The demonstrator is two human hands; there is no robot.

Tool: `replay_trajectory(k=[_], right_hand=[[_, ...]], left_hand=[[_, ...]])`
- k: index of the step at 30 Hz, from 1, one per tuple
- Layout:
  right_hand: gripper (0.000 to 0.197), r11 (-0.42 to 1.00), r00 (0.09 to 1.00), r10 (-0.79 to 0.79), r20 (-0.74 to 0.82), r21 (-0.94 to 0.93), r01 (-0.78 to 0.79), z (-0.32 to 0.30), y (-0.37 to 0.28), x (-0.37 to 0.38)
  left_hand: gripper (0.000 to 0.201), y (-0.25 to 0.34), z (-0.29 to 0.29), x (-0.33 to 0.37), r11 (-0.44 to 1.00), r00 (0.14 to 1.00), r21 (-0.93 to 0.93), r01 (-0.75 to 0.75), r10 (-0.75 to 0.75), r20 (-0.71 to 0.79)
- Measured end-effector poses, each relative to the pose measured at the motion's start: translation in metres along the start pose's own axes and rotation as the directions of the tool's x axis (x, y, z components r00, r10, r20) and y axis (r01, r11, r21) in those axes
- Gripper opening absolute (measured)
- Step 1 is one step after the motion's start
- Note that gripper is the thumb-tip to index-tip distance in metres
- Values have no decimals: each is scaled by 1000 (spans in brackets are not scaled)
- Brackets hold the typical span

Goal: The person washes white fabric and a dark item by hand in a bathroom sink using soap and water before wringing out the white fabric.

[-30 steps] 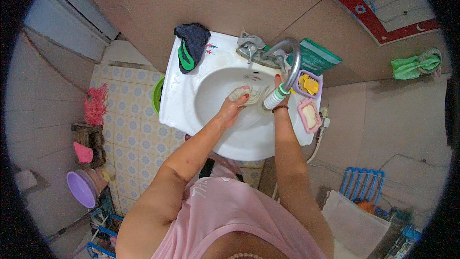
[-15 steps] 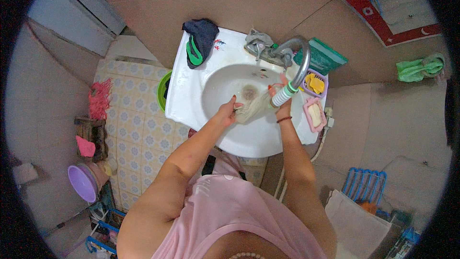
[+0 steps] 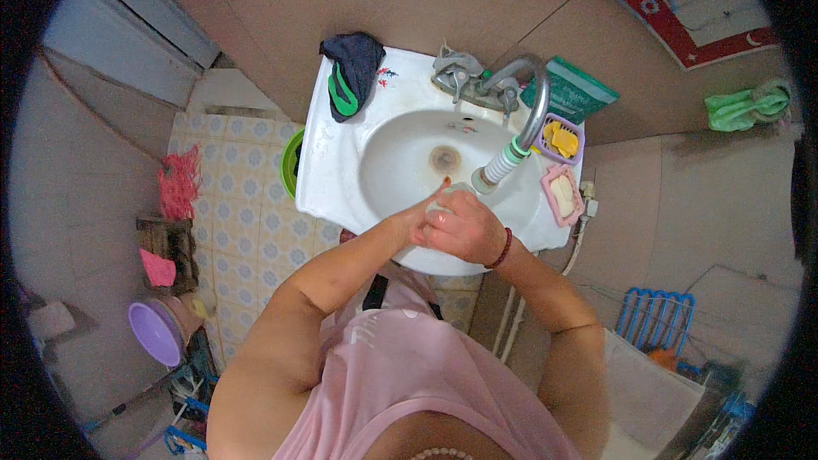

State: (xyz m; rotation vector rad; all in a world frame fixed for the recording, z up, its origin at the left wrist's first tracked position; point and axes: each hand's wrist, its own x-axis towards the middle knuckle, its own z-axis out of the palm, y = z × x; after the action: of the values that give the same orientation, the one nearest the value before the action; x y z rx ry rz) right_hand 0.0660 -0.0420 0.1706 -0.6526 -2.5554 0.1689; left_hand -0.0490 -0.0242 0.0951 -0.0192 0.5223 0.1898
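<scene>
Over the near part of the white washbasin point(image 3: 383, 166), my two hands are pressed together around a pale, wet-looking cloth point(image 3: 445, 198). Only a bit of it shows between the fingers, and its kind cannot be made out. My right hand point(image 3: 469, 228) is closed on top, its back toward me. Partly hidden beneath it, my left hand point(image 3: 417, 223) grips the same cloth from the left. A curved metal tap point(image 3: 538, 106) with a white ribbed nozzle point(image 3: 503, 164) hangs just beyond my right hand.
On the basin's left corner lies a dark cloth item point(image 3: 356, 68) with a bright green patch. At the right stand a purple basket point(image 3: 562, 138) with yellow pieces and a pink soap dish point(image 3: 562, 196). A green box point(image 3: 573, 94) leans by the wall.
My right hand has moved from under the nozzle toward me and left, onto the cloth. The cloth, stretched between both hands before, is now bunched inside them.
</scene>
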Motion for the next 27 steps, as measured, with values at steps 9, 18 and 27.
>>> replay_trajectory(k=[9,18,27], right_hand=[[13,522,452,840,-298,672,-526,40,-23,-33],[17,-389,-96,908,408,905,174,144,37,-40],[29,-582,99,671,735,605,-543,140,74,-32]], left_hand=[[19,46,-16,6,819,806,-112,-563,513,-296],[18,43,-7,20,181,471,797,-577,870,143],[12,6,1,33,-573,497,625,-531,387,777]])
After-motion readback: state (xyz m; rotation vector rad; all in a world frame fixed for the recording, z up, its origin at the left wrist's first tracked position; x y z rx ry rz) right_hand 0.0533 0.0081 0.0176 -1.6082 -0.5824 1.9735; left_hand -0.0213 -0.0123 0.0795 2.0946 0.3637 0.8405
